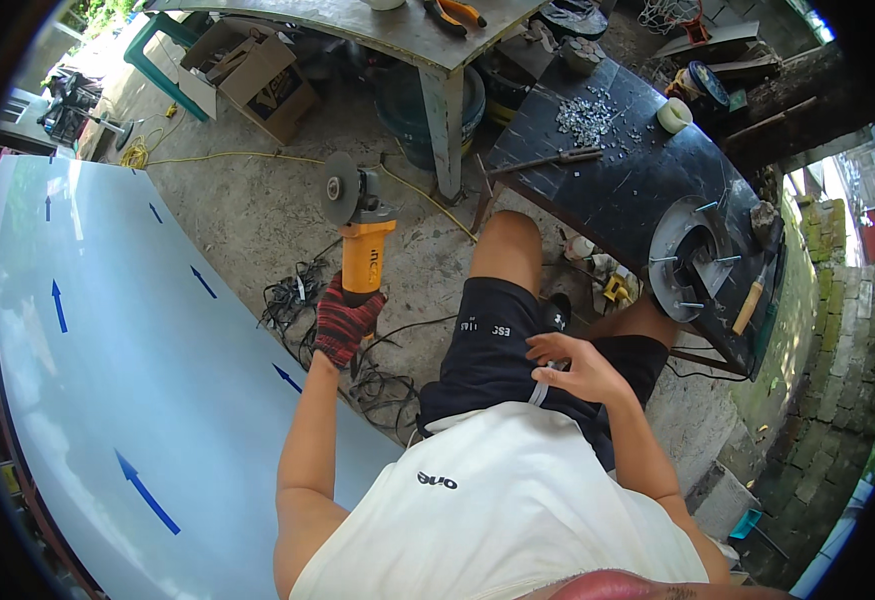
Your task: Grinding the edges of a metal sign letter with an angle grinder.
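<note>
My left hand (345, 325), in a red and black glove, is wrapped round the body of an orange angle grinder (364, 258). The grinder points away from me, its round grey disc (337, 200) uppermost over the concrete floor. Bare, my right hand (589, 370) is at my lap over the black shorts (487, 345), fingers loosely bent and apart. A pale drawstring (538, 394) hangs just below its thumb; whether they touch I cannot tell.
At right, a dark tabletop (647, 180) bears metal bits (587, 118), a metal ring with bolts (669, 265) and a wooden-handled tool (749, 305). A pale blue sheet with arrows (157, 380) spans the left. Black cables (387, 385) tangle below the grinder; a cardboard box (257, 85) stands ahead.
</note>
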### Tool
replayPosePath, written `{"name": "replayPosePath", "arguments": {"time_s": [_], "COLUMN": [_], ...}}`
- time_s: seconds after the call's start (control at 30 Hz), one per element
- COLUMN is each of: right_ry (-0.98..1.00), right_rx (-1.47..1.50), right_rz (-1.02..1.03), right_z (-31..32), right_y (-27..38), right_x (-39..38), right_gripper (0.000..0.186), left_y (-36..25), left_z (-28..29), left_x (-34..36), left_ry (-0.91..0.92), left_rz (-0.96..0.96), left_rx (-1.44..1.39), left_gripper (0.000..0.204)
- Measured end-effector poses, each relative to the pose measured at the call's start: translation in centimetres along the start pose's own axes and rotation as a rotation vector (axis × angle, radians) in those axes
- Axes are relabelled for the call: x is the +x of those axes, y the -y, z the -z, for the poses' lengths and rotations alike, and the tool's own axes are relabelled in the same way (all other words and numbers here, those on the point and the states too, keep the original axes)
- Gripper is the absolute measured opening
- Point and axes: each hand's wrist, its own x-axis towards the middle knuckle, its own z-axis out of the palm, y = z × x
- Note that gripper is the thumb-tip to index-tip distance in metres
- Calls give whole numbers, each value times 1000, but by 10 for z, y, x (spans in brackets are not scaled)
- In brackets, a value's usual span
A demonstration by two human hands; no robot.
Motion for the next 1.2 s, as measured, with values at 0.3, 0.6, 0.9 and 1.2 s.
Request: {"name": "replayPosePath", "arguments": {"time_s": [0.3, 0.6, 0.9, 1.2], "right_ry": [-520, -681, -680, -633], "right_rx": [-621, -865, -845, -813], "right_rz": [-40, -142, -227, -216], "right_z": [1, 7, 16, 25], "right_y": [-77, -99, -102, -101], "right_x": [-8, -25, -16, -3], "right_gripper": [41, 35, 33, 27], "left_y": [44, 7, 48, 173], "left_z": [-25, -98, -158, -107], "left_x": [163, 327, 430, 522], "left_ry": [-132, -104, -4, -52], "left_rz": [181, 220, 146, 8], "left_rx": [653, 770, 1018, 883], "left_gripper": [67, 69, 59, 46]}}
